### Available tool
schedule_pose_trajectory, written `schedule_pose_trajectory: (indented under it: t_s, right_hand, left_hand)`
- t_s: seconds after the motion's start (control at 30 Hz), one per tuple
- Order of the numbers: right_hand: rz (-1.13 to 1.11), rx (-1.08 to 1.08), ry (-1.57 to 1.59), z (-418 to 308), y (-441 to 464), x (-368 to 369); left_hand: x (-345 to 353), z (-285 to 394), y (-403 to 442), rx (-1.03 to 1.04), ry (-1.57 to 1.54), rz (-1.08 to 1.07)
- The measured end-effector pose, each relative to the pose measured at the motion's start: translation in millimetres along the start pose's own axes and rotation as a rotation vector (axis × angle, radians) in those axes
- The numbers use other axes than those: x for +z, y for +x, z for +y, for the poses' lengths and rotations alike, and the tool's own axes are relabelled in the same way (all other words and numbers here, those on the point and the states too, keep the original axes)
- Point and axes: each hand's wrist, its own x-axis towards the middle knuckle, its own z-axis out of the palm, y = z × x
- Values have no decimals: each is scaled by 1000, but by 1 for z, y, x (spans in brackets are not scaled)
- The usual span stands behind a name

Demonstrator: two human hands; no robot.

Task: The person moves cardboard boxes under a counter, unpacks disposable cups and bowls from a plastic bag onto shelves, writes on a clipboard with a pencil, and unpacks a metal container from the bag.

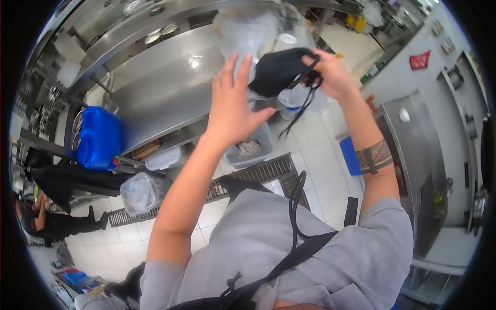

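Observation:
My right hand [330,75] is raised in front of me, its fingers closed round the gathered end of a black cloth item with cords [281,72]. Thin black cords dangle below that hand. The cloth's exact kind is unclear. My left hand [230,101] is held up just left of the cloth, fingers spread and thumb out, with nothing in it. Behind the cloth, a translucent plastic bag [240,33] is at the end of the steel table [165,82].
A blue jerrycan [98,137] stands at the table's left end. Below are a grey plastic bin [253,152], a clear plastic bag [139,194] and a floor drain grate [214,191]. Another person [57,222] is at far left. A steel counter [413,150] runs along the right.

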Motion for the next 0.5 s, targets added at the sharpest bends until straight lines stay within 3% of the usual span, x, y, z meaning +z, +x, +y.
schedule_pose_trajectory:
  t_s: [0.03, 0.07, 0.1, 0.17, 0.2, 0.27, 0.3, 0.37, 0.5]
  right_hand:
    - [-64, 61, 70, 5, -24, 7]
    - [-54, 110, 140, 10, -43, 12]
    - [-45, 157, 212, 14, -60, 12]
    - [9, 236, 211, 27, -84, -2]
    - [35, 309, 209, 33, -94, -14]
    - [44, 368, 243, 41, -116, -45]
    - [35, 430, 266, 49, -124, -62]
    - [31, 417, 320, 64, -143, -100]
    - [183, 372, 343, 94, -188, -192]
  left_hand:
    - [13, 13, 4, -25, 16, 16]
    - [26, 22, 3, -158, -242, -127]
    - [42, 26, -3, -148, -259, -148]
    - [79, 23, -20, -523, -788, -558]
    - [100, 25, -28, -518, -788, -578]
    - [135, 36, -40, -903, -1204, -439]
    - [152, 40, -40, -905, -1192, -462]
    - [187, 56, -34, -1101, -1317, -450]
    - [291, 65, -8, -1202, -1299, -488]
